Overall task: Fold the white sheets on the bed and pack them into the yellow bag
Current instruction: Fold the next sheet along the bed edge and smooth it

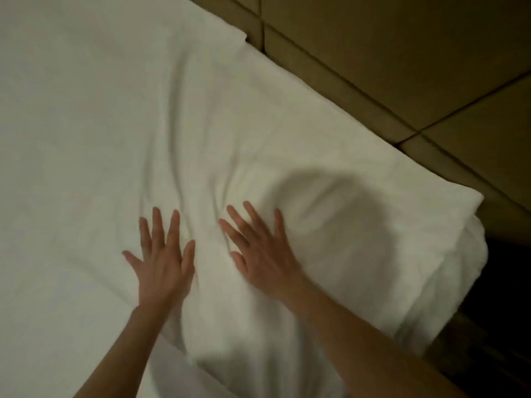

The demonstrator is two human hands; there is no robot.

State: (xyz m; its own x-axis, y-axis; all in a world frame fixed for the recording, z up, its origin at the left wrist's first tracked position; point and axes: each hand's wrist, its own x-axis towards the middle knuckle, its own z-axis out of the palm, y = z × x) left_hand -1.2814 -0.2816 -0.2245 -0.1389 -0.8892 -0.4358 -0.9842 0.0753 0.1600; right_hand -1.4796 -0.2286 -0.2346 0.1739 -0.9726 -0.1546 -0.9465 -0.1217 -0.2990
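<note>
Both hands [212,262] lie flat, fingers spread, on white sheet [258,156]

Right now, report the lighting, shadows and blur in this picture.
Head view: dim, warm light; a round dark shadow falls on the white sheet beside the right hand; both it and the left hand are motion-blurred; the floor tiles are dark; straight edges bow slightly.

A: What's the bed [57,282] carrying?
B: A white sheet [258,124] is lying on it, wrinkling mid-frame, its folded layers stacking at the right edge, overhanging the tiled floor [431,53].
</note>
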